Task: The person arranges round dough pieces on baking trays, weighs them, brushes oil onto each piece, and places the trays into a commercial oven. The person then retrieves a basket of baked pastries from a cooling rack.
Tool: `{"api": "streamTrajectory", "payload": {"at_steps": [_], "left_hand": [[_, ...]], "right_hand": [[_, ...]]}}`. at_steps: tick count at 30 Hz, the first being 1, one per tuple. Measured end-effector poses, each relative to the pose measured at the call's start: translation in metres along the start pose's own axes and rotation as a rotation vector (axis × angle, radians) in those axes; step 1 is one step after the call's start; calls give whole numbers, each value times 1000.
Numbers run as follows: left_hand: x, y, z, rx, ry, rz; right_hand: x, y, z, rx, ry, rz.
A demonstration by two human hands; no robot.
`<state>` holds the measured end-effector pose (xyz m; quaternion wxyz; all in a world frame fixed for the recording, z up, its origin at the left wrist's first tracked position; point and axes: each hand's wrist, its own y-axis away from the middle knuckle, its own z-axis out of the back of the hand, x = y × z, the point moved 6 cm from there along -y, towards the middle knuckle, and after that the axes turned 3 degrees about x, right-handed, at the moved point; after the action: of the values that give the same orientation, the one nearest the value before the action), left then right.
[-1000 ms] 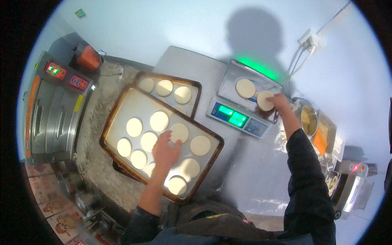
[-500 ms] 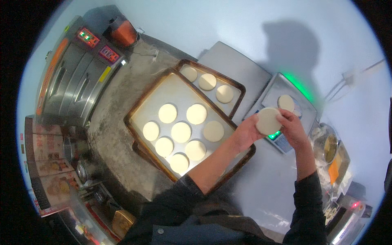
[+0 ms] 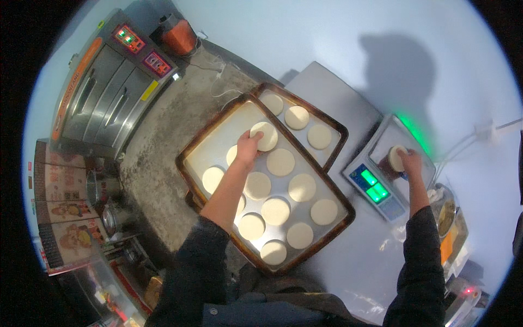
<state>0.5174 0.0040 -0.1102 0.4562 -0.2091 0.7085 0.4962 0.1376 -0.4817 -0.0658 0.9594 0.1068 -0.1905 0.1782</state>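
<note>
My left hand (image 3: 248,149) is closed on the edge of a flat, pale dough round (image 3: 265,137) over the upper part of a dark-rimmed baking tray (image 3: 335,238). Whether that round touches the tray is hard to tell. Several more dough rounds (image 3: 275,211) lie spaced across the tray, some partly hidden by my left forearm. At the right, my right hand (image 3: 412,163) grips another dough round (image 3: 396,158) at the pan of a digital scale (image 3: 393,209) with a lit green display.
A second tray (image 3: 339,128) with dough rounds lies beyond the first, partly under it. A steel oven (image 3: 109,90) with red panels stands at the far left, beside an orange container (image 3: 178,38). A metal bowl (image 3: 448,213) sits right of the scale.
Both hands were together on one dough round near the scale. Now my left hand is leftward over the tray with a round, and my right hand grips another at the scale.
</note>
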Motion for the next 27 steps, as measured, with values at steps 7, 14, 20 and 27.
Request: {"api": "streamTrajectory", "payload": {"at_steps": [7, 14, 20, 27], "left_hand": [[-2, -43, -6, -46, -176, 58], [-17, -28, 8, -149, -588, -56], [-32, 49, 55, -85, -315, -178], [14, 145, 166, -323, -309, -310]], "right_hand": [[-45, -27, 2, 284, -474, -223], [-19, 6, 15, 329, -459, -45], [62, 49, 31, 710, -1181, -52], [278, 149, -76, 1186, -1344, 62]]}}
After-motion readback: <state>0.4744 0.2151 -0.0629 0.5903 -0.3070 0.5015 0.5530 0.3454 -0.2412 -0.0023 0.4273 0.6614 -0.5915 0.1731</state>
